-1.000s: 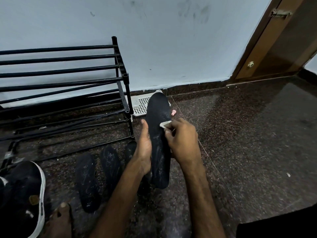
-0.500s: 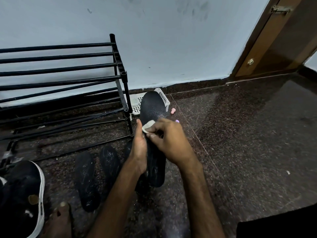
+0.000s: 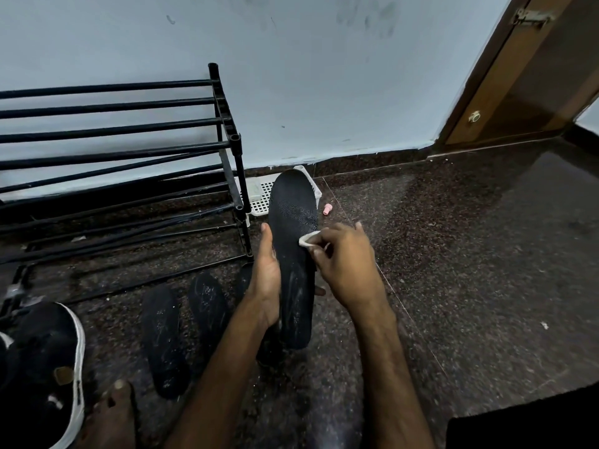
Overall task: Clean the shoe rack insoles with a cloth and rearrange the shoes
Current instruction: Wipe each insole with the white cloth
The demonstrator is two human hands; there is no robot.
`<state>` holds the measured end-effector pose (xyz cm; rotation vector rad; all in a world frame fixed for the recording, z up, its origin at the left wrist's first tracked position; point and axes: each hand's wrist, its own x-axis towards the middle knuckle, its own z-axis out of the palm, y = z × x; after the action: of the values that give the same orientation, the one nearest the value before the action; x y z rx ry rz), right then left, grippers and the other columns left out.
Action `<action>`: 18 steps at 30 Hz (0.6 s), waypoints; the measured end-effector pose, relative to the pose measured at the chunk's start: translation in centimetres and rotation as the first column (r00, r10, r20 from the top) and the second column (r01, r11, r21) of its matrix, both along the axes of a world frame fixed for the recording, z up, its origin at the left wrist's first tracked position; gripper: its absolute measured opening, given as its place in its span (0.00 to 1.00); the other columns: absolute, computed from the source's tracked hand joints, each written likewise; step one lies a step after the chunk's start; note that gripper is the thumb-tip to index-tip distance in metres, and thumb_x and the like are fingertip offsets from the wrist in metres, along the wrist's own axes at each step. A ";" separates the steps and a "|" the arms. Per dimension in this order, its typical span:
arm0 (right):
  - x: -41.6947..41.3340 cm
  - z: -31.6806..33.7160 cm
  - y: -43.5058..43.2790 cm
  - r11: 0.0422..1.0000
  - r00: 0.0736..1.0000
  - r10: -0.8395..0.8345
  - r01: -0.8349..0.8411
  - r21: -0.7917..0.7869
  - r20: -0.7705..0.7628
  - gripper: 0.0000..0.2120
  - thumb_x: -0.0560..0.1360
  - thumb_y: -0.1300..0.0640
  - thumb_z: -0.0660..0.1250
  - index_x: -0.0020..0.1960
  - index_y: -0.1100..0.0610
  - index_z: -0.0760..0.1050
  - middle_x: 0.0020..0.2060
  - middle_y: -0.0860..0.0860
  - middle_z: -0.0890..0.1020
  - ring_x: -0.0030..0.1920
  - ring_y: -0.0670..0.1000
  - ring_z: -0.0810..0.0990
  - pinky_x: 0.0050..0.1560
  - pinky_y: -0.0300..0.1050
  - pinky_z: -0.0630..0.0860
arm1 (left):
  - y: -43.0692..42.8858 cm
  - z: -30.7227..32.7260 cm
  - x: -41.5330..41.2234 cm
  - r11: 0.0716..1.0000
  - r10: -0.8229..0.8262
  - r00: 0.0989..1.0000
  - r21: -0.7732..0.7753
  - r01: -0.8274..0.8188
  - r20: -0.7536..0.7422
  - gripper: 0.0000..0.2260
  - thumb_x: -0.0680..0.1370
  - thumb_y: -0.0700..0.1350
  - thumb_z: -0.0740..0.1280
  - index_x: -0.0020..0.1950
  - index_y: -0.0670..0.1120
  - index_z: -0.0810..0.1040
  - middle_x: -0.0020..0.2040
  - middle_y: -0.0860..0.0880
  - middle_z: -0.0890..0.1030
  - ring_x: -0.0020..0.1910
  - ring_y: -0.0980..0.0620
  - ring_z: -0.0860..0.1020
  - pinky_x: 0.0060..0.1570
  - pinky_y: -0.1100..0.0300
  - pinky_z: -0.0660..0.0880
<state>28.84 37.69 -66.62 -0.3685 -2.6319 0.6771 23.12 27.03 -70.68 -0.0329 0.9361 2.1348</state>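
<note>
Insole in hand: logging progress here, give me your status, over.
Left hand grips insole by its edge. Right hand pinches white cloth against its face. Nothing blocking; spare insoles lie on floor.

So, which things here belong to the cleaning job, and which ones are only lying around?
Part of the job:
- held insole, gripped by the left hand
- cloth, pinched by the right hand
- nearer floor insole, farther floor insole
- shoe rack
- black shoe

Only lying about:
- white basket
- small pink object
- door
</note>
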 end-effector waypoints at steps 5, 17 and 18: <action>-0.7 0.3 -2.0 0.961 0.971 0.227 -0.236 -0.142 -0.072 0.05 0.71 0.61 0.74 0.47 0.55 0.85 0.42 0.46 0.82 0.42 0.40 0.76 0.67 0.61 0.68 | 0.2 0.9 0.6 0.998 0.009 0.998 0.066 -0.012 0.056 0.38 0.81 0.66 0.46 0.41 0.41 0.87 0.45 0.42 0.86 0.43 0.49 0.85 0.43 0.57 0.80; -0.7 0.4 -1.2 0.961 0.973 0.232 -0.231 -0.155 -0.014 0.06 0.71 0.62 0.73 0.47 0.54 0.85 0.41 0.43 0.81 0.42 0.42 0.76 0.73 0.54 0.60 | 0.1 0.5 0.4 0.998 -0.035 0.998 0.046 0.033 0.045 0.39 0.81 0.67 0.44 0.38 0.44 0.88 0.43 0.43 0.86 0.41 0.49 0.85 0.44 0.53 0.79; -0.5 0.1 -0.6 0.979 0.984 0.177 -0.175 -0.105 0.008 0.06 0.71 0.61 0.72 0.47 0.53 0.85 0.42 0.43 0.80 0.43 0.43 0.76 0.74 0.54 0.57 | 0.1 0.1 0.3 0.999 -0.035 0.999 0.012 0.034 0.029 0.39 0.80 0.67 0.43 0.40 0.46 0.88 0.43 0.45 0.86 0.41 0.50 0.85 0.42 0.53 0.80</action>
<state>28.33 37.08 -66.52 -0.1721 -2.6738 0.8742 23.47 27.13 -70.53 -0.0414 0.9011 2.1026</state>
